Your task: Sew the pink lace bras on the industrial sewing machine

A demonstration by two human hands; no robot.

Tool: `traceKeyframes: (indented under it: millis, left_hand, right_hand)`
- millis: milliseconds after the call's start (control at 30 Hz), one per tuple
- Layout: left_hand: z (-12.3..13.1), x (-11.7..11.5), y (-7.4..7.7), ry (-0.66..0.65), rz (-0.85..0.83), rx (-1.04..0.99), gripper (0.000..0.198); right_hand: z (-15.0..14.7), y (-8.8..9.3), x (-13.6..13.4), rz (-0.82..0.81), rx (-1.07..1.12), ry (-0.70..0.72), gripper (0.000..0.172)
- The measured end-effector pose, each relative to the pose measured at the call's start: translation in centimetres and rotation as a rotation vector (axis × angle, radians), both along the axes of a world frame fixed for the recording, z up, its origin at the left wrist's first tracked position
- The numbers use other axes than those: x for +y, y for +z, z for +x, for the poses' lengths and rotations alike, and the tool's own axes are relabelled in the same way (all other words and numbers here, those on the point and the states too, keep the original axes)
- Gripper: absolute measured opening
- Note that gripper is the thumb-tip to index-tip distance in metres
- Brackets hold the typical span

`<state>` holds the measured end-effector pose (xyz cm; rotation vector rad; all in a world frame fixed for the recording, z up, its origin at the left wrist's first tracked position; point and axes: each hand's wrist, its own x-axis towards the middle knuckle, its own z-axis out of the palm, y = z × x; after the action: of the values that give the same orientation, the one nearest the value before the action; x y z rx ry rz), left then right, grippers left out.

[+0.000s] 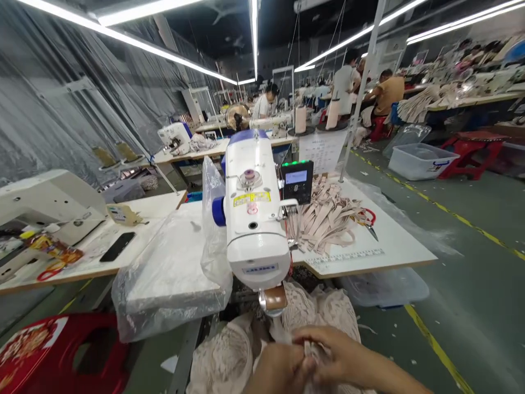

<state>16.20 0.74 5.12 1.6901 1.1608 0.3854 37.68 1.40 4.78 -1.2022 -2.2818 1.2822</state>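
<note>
At the bottom of the head view, my left hand [279, 368] and my right hand [330, 350] are close together, with fingers bent in a pinch on a beige lace bra [337, 313]. Its thin edge lies between my fingertips, partly hidden by them. Another beige lace cup [223, 350] lies to the left of my hands; whether it belongs to the same piece I cannot tell. Just beyond my hands stands the head of a white JUKI sewing machine [257, 246], its needle area hidden behind a brown guard [275, 299].
A heap of beige straps [328, 213], red-handled scissors [369, 219] and a ruler strip [348, 256] are on the right table. Plastic sheeting [172, 306] covers the left table edge. A phone [117, 247] and a red stool [98, 350] are further left. Other people work behind.
</note>
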Motion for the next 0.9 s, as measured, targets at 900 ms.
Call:
traceKeyframes:
  millis: [900]
  left_hand:
    - [-3.6,6.3,9.3,0.386,0.320,0.057,0.017]
  right_hand:
    - [-4.5,5.6,6.2,-0.106,0.286,-0.419,0.035]
